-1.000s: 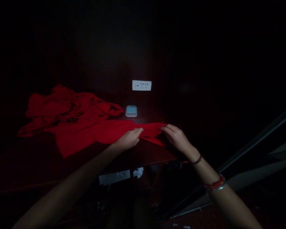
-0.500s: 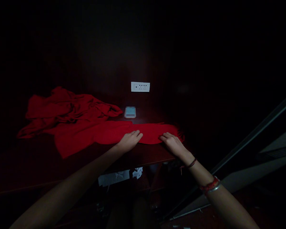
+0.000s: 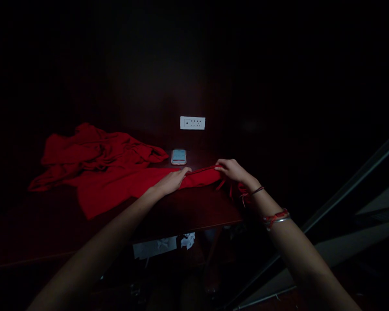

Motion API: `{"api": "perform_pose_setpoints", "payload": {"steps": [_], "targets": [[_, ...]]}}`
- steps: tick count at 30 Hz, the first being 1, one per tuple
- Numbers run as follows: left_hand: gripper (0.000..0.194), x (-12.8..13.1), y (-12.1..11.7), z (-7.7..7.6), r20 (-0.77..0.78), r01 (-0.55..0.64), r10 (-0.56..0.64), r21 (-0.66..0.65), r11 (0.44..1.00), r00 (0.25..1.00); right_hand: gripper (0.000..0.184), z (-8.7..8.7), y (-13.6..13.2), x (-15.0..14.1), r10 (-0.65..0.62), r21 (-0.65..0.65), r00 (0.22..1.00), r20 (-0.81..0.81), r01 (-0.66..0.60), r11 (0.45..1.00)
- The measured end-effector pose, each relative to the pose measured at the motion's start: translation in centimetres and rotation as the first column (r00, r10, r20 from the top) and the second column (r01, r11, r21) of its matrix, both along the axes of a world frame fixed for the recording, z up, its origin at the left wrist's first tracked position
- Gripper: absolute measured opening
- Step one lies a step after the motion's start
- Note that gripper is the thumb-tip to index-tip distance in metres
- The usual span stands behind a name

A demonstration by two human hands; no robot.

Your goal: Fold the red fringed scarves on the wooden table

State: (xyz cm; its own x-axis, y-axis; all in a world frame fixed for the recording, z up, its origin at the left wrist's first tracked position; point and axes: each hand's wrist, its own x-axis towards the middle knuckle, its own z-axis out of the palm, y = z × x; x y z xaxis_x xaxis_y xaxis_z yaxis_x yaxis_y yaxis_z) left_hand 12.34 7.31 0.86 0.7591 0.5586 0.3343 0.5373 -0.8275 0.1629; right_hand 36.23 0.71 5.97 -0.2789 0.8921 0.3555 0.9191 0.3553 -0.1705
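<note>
A long red scarf (image 3: pixel 116 188) with a fringed right end lies along the dark wooden table. My left hand (image 3: pixel 171 181) pinches its edge near the middle. Further right, my right hand (image 3: pixel 234 169) is closed on the same edge, lifted a little off the table, with fringe strands hanging below it. Between both hands the edge runs nearly straight. To the left, the red cloth is bunched in a crumpled heap (image 3: pixel 97 147); whether the heap belongs to the scarf I cannot tell.
Behind the scarf lies a phone (image 3: pixel 179 157) with a lit screen. A white power socket (image 3: pixel 192 123) is on the dark wall. The table's front edge (image 3: pixel 194 228) runs below my hands, with crumpled white paper (image 3: pixel 187 240) underneath. A slanted frame stands at right.
My right hand has moved up and away from me, raising the scarf's edge from where it lay flat. My left hand has shifted slightly and also grips the edge.
</note>
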Motion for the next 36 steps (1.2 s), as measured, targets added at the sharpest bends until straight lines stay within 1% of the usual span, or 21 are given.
{"api": "perform_pose_setpoints", "payload": {"steps": [3, 6, 9, 12, 13, 16, 19, 20, 22, 24, 26, 27, 28, 29, 30, 31, 32, 33, 34, 36], "targets": [[0.034, 0.0, -0.4, 0.0, 0.031, 0.038, -0.039, 0.031, 0.999, 0.999, 0.020, 1.1, 0.9, -0.1, 0.020, -0.043, 0.999, 0.033, -0.018, 0.999], [0.031, 0.1, -0.5, -0.3, 0.046, 0.068, -0.071, 0.071, 0.995, 0.996, 0.021, 1.4, 1.2, 0.1, 0.042, -0.068, 0.998, 0.037, -0.039, 0.997], [0.020, 0.3, -0.4, -0.8, 0.100, 0.021, -0.033, 0.113, 0.993, 0.995, 0.022, 1.4, 1.1, 0.6, 0.083, -0.072, 0.997, 0.004, -0.082, 0.994], [0.027, 0.4, -0.2, -1.3, 0.149, -0.044, 0.027, 0.111, 0.993, 0.988, 0.022, 1.5, 0.9, 1.1, 0.122, -0.086, 0.992, -0.034, -0.125, 0.988], [0.026, 0.4, -0.1, -1.4, 0.143, -0.046, 0.029, 0.110, 0.993, 0.989, 0.022, 1.6, 0.9, 1.2, 0.128, -0.096, 0.991, -0.044, -0.132, 0.987], [0.012, 0.2, 0.0, -1.4, 0.110, 0.005, -0.020, 0.136, 0.991, 0.994, 0.025, 2.1, 0.7, 1.3, 0.116, -0.137, 0.992, -0.049, -0.121, 0.983], [0.012, -0.5, -0.8, -1.2, 0.085, 0.105, -0.121, 0.173, 0.979, 0.989, 0.027, 2.3, -0.1, 1.2, 0.093, -0.158, 0.996, -0.017, -0.094, 0.983], [0.013, -0.8, -1.2, -1.2, 0.058, 0.143, -0.156, 0.184, 0.973, 0.986, 0.028, 2.2, -0.8, 1.2, 0.092, -0.169, 0.996, -0.004, -0.091, 0.981], [0.014, -1.5, -2.4, -1.2, -0.045, 0.227, -0.222, 0.199, 0.953, 0.974, 0.028, 1.4, -2.7, 1.0, 0.092, -0.206, 0.995, 0.028, -0.085, 0.975], [0.015, -2.0, -3.6, -1.2, -0.187, 0.317, -0.280, 0.208, 0.925, 0.941, 0.026, 0.1, -5.2, 0.7, 0.103, -0.304, 0.993, 0.064, -0.079, 0.949], [0.016, -2.4, -4.6, -1.1, -0.308, 0.388, -0.316, 0.210, 0.897, 0.897, 0.023, -1.0, -7.4, 0.4, 0.135, -0.470, 0.988, 0.078, -0.083, 0.879], [0.016, -2.5, -4.9, -1.0, -0.350, 0.412, -0.326, 0.208, 0.887, 0.878, 0.024, -1.3, -8.1, 0.3, 0.148, -0.521, 0.987, 0.066, -0.092, 0.848], [0.016, -2.6, -5.2, -0.8, -0.379, 0.429, -0.333, 0.204, 0.880, 0.863, 0.027, -1.5, -8.3, 0.2, 0.150, -0.533, 0.988, 0.047, -0.102, 0.840], [0.016, -2.7, -5.3, -0.6, -0.398, 0.440, -0.339, 0.198, 0.876, 0.853, 0.030, -1.6, -8.1, 0.2, 0.129, -0.494, 0.991, 0.026, -0.099, 0.864], [0.016, -2.7, -5.4, -0.4, -0.410, 0.446, -0.342, 0.191, 0.874, 0.846, 0.031, -1.6, -7.4, 0.1, 0.090, -0.413, 0.996, 0.012, -0.078, 0.907], [0.016, -2.7, -5.4, -0.2, -0.413, 0.446, -0.342, 0.187, 0.875, 0.844, 0.033, -1.7, -6.3, 0.0, 0.041, -0.310, 0.999, 0.004, -0.038, 0.950], [0.016, -2.7, -5.4, -0.1, -0.410, 0.441, -0.339, 0.187, 0.878, 0.847, 0.033, -1.8, -4.9, -0.1, -0.029, -0.206, 1.000, 0.007, 0.029, 0.978], [0.016, -2.7, -5.4, -0.1, -0.402, 0.433, -0.334, 0.188, 0.882, 0.853, 0.033, -2.0, -3.2, -0.4, -0.083, -0.143, 0.996, 0.030, 0.087, 0.986], [0.016, -2.8, -5.3, -0.2, -0.392, 0.423, -0.328, 0.188, 0.886, 0.860, 0.032, -2.4, -1.5, -0.6, -0.110, -0.119, 0.991, 0.070, 0.118, 0.986], [0.017, -2.8, -5.3, -0.5, -0.365, 0.403, -0.319, 0.183, 0.897, 0.875, 0.032, -3.3, 1.5, -1.2, -0.084, -0.196, 0.979, 0.184, 0.120, 0.973]]}}
